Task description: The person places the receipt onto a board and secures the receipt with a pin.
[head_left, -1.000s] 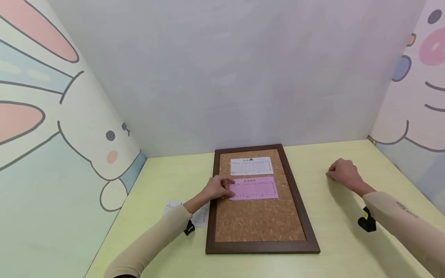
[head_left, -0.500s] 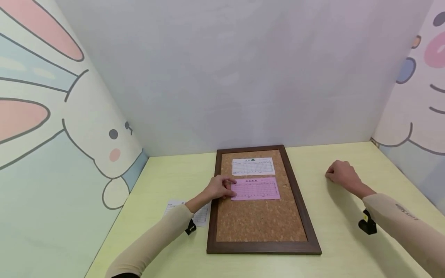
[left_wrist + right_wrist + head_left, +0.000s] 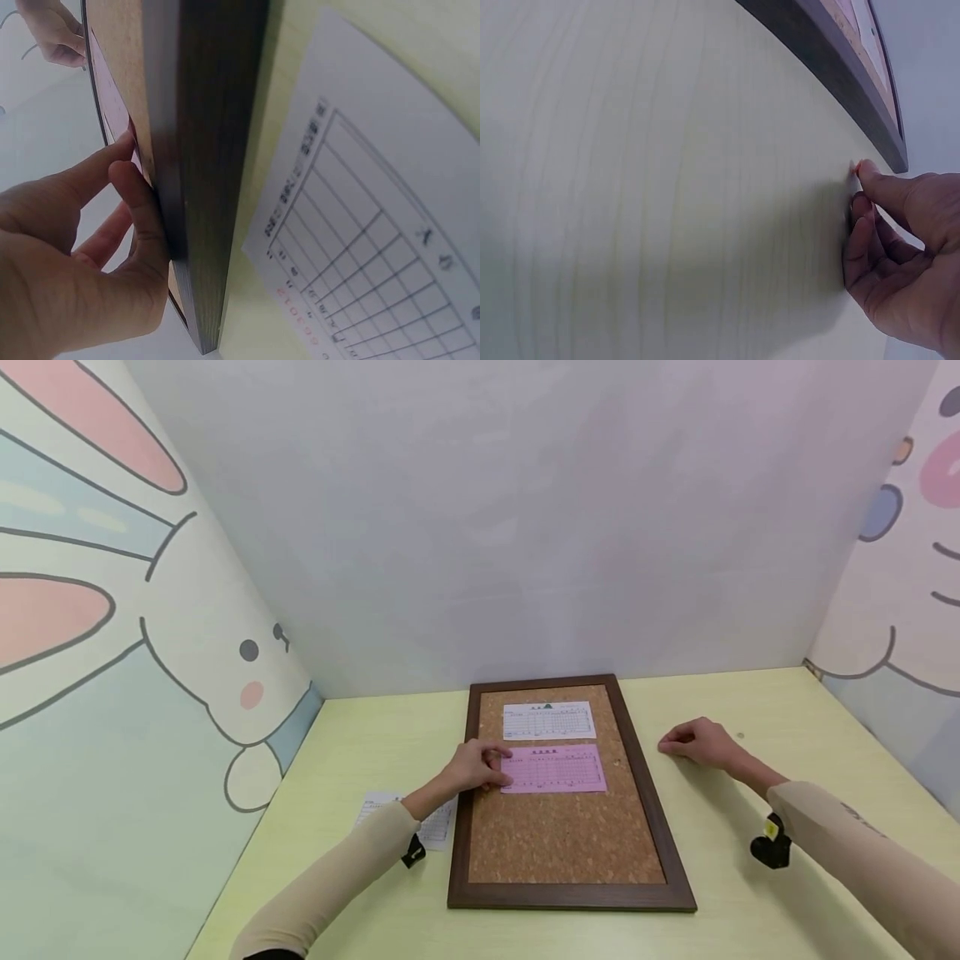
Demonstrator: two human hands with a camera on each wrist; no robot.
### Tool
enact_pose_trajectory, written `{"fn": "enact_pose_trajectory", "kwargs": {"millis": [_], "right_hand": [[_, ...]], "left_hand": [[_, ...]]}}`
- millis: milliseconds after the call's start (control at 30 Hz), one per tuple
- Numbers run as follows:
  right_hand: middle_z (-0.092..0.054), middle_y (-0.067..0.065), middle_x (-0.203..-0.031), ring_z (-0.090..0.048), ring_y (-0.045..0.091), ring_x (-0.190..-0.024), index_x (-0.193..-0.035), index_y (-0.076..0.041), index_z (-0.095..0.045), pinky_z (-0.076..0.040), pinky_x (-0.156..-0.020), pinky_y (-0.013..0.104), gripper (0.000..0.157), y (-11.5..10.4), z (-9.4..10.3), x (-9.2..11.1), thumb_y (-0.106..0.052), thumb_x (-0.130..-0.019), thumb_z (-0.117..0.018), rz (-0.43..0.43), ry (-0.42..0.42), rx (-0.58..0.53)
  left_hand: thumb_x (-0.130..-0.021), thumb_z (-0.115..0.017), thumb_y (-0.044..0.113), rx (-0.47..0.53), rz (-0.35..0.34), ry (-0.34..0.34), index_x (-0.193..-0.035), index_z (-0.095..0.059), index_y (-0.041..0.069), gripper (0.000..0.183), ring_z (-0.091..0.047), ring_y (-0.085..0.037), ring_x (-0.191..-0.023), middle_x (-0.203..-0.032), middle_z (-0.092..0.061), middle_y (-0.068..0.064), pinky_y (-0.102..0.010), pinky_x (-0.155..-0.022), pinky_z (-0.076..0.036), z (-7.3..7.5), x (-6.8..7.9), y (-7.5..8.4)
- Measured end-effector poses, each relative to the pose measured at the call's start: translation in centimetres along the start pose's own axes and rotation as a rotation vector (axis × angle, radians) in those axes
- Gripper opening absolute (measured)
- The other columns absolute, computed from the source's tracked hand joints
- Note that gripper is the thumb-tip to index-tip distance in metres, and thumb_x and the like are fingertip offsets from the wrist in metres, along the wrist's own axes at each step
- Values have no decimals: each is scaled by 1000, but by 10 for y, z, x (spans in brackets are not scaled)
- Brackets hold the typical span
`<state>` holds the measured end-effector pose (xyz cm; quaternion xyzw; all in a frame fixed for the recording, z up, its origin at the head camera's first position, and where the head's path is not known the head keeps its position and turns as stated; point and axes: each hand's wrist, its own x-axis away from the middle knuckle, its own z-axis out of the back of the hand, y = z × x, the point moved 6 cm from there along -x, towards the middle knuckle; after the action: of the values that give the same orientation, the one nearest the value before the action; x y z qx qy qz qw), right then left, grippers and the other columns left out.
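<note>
A pink printed form (image 3: 553, 770) lies on the corkboard (image 3: 564, 843), below a white printed form (image 3: 549, 720). My left hand (image 3: 472, 765) holds the pink form at its left edge, index finger at the upper corner and thumb at the lower one. The left wrist view shows this hand (image 3: 90, 255) reaching over the dark wooden frame (image 3: 199, 150). To the right of the board, my right hand (image 3: 701, 743) hovers low over the table. Its thumb and index finger pinch a tiny pushpin (image 3: 853, 170), mostly hidden by the fingertips.
Another white form (image 3: 375, 202) lies on the pale table (image 3: 375, 727), left of the board and partly under my left forearm. Behind my right hand is a small round object (image 3: 740, 735). A grey wall (image 3: 525, 527) rises behind, with painted cartoon walls at both sides.
My right hand has moved left toward the board, uncovering the small round object on the table. My left hand stays on the pink form. The head view has shifted slightly.
</note>
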<state>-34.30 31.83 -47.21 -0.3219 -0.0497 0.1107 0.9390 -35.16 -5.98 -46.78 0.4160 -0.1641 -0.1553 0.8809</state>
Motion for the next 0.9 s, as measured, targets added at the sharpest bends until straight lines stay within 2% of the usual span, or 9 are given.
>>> {"fn": "enact_pose_trajectory", "kwargs": {"millis": [167,367,467,633,733,900], "right_hand": [[-76,14,-91,-57,9,-72,-101,3,-77,-43,-62,26,23,4,4,4,-18,-98,-69,0,11,20],[-75,6,-81,-56,6,-64,-100,3,-77,-43,-57,24,22,7,7,7,-18,-96,-71,13,26,6],[-76,7,-80,-58,2,-62,-100,3,-78,-45,-56,23,20,7,6,7,-16,-94,-73,54,39,17],[-78,15,-90,-61,1,-67,-99,3,-79,-48,-60,22,18,4,4,6,-12,-90,-77,150,65,77],[-78,16,-90,-65,6,-68,-98,4,-79,-48,-60,23,19,2,4,6,-13,-89,-78,167,71,93],[-78,16,-89,-70,15,-73,-97,4,-79,-50,-63,23,19,1,2,6,-13,-89,-78,145,100,108]], "left_hand": [[-83,-83,5,-2,-3,-1,-118,-71,0,37,-53,-8,-53,-70,-63,-3,-17,-49,-43,-1,0,2],[-83,-83,4,3,-2,-1,-118,-71,0,37,-53,-9,-53,-70,-63,-3,-17,-49,-43,-1,2,2],[-83,-83,5,4,-4,-1,-118,-71,0,37,-53,-9,-53,-70,-63,-3,-17,-50,-44,0,3,3],[-84,-83,5,0,-3,0,-119,-70,-1,38,-53,-9,-54,-71,-63,-3,-17,-50,-44,1,4,3],[-84,-83,5,-1,-4,0,-118,-70,-1,37,-53,-9,-53,-70,-63,-3,-17,-50,-44,1,4,3],[-84,-83,6,-3,-3,0,-118,-71,0,36,-53,-8,-53,-71,-63,-3,-17,-50,-43,0,2,2]]}}
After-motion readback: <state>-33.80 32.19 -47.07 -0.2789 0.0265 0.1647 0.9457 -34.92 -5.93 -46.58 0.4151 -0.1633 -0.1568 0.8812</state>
